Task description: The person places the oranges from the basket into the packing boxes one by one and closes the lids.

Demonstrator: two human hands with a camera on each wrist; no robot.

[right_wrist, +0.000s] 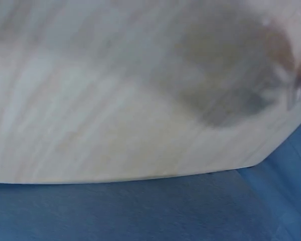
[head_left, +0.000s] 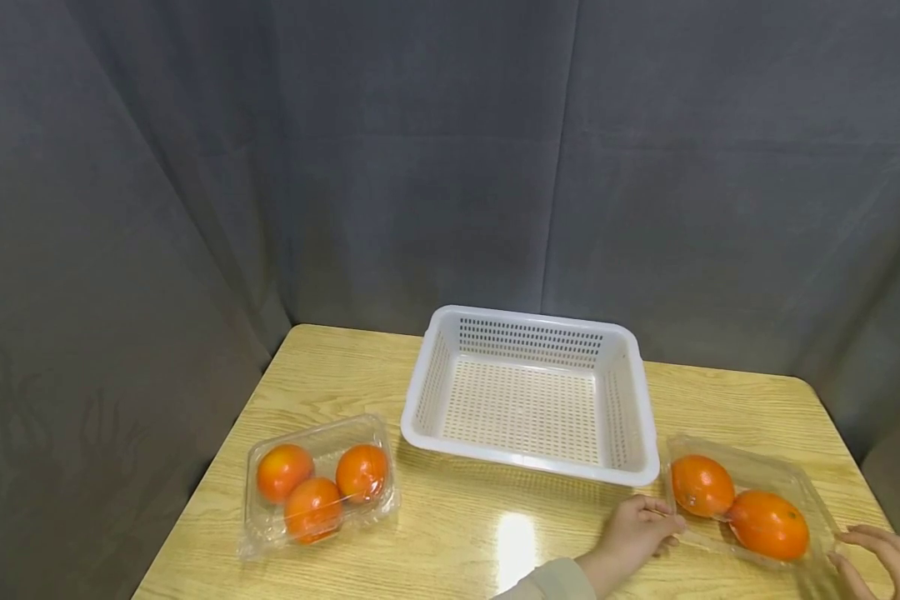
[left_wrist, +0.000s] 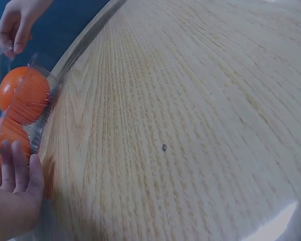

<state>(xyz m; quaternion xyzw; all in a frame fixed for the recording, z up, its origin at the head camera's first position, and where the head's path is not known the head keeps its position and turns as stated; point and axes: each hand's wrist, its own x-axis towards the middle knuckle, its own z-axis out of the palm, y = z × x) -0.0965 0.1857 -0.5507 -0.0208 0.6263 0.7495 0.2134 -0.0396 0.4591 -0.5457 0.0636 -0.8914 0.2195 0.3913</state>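
Note:
My left hand (head_left: pixel 633 533) is at the near left corner of a clear plastic box (head_left: pixel 795 483), its thumb and fingers at the edge. At the opposite end, my right hand (head_left: pixel 888 558) pinches the rim between thumb and fingers. Inside lie two round orange fruits, one (head_left: pixel 701 485) at the left and a second (head_left: pixel 768 525) beside it. The left wrist view has my left hand (left_wrist: pixel 17 191) low at the left, fingers against the box, and my right hand (left_wrist: pixel 20 25) above, pinching the plastic. In the right wrist view only a sliver of hand shows at the edge.
A white perforated basket (head_left: pixel 528 462) stands toward the back middle of the wooden table (head_left: pixel 450 533), just left of the box. Another clear box (head_left: pixel 345 433), with three orange fruits (head_left: pixel 313 508) in it, sits at the left. Grey curtains (head_left: pixel 435 167) hang behind the table.

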